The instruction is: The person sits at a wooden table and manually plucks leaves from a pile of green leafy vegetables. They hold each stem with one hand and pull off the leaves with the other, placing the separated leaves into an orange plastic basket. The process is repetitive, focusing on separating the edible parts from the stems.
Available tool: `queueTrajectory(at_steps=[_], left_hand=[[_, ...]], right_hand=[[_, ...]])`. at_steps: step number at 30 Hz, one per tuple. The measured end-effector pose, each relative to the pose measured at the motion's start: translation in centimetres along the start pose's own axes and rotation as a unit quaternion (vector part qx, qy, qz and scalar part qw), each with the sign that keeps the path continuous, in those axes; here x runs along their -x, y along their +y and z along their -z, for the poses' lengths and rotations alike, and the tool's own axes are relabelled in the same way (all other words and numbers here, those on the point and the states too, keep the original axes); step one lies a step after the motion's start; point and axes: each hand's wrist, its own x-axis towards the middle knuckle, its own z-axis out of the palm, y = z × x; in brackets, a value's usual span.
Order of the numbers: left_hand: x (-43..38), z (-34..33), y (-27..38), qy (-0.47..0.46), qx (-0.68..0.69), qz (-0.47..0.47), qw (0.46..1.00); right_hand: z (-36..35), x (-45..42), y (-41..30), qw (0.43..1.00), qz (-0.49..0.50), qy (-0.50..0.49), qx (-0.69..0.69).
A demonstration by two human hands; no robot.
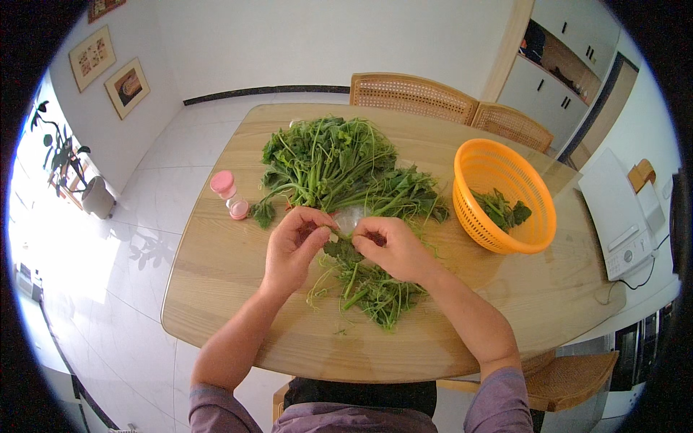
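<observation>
Between my left hand (296, 243) and my right hand (392, 246), a leafy green stem (342, 238) is pinched by the fingertips of both. Its dark leaf hangs just below them. Beyond my hands lies a large heap of leafy vine greens (335, 157) with curling tendrils, and a smaller bunch (409, 192) adjoins it on the right. A loose pile of stems and tendrils (381, 295) rests on the wooden table (227, 292) nearer to me. To the right, an orange plastic colander (503, 246) holds a few green leaves (501, 208).
A pink sandglass (230, 195) stands left of the heap. Clear plastic (351, 216) shows behind my fingertips. Cane-backed chairs (414, 97) border the far edge, and another chair (568, 381) is at the near right. A white appliance (617, 216) stands at the right.
</observation>
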Motion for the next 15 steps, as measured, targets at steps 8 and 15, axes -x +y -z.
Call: queueTrajectory(at_steps=[8, 15], left_hand=[[-0.57, 0.52, -0.6, 0.034, 0.04, -0.017, 0.998], [-0.64, 0.58, -0.81, 0.037, 0.1, -0.011, 0.994]], right_hand=[[0.48, -0.08, 0.08, 1.0, 0.008, 0.016, -0.001], [0.83, -0.22, 0.52, 1.0, 0.01, 0.022, 0.0]])
